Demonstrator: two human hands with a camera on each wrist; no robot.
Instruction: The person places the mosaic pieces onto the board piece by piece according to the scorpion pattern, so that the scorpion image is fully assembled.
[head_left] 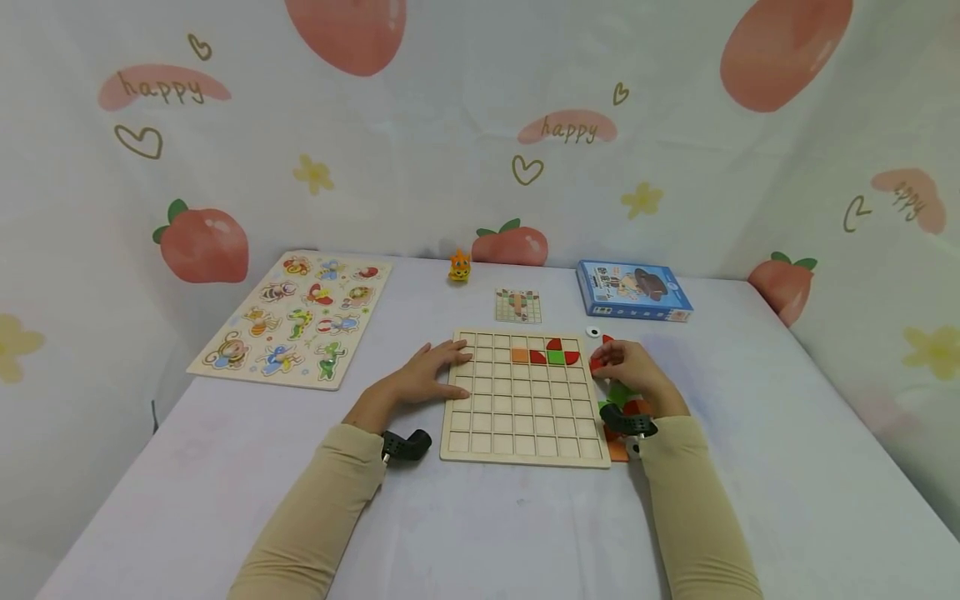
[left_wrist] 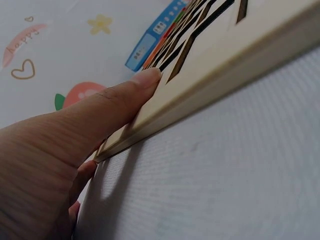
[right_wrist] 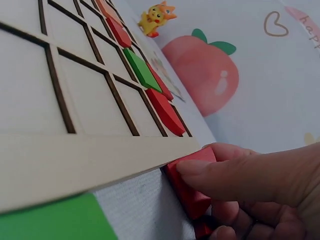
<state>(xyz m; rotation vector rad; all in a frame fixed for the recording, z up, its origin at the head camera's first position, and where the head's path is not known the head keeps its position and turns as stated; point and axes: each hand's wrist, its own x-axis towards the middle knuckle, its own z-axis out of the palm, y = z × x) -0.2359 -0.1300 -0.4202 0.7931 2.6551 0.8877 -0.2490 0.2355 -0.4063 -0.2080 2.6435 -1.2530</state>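
Observation:
A wooden grid board point(head_left: 504, 408) lies on the table between both hands. Along its upper rows sit an orange square point(head_left: 521, 356), a green square point(head_left: 556, 357) and several red quarter-round pieces point(head_left: 572, 358). My left hand point(head_left: 416, 377) rests on the board's left edge, its thumb point(left_wrist: 142, 82) extended onto the rim. At the right edge my right hand point(head_left: 636, 367) pinches a red piece point(right_wrist: 189, 187) under the thumb, beside the board. Loose green point(right_wrist: 60, 220), red and orange pieces lie around and under that hand, partly hidden by it.
Behind the board lies a small pattern card point(head_left: 517, 306), with a yellow-orange toy figure point(head_left: 460, 267) farther back. A blue box point(head_left: 635, 290) stands at the back right. On the left lies an insect puzzle board point(head_left: 292, 321). A white eye-like disc point(head_left: 593, 332) sits near the right hand.

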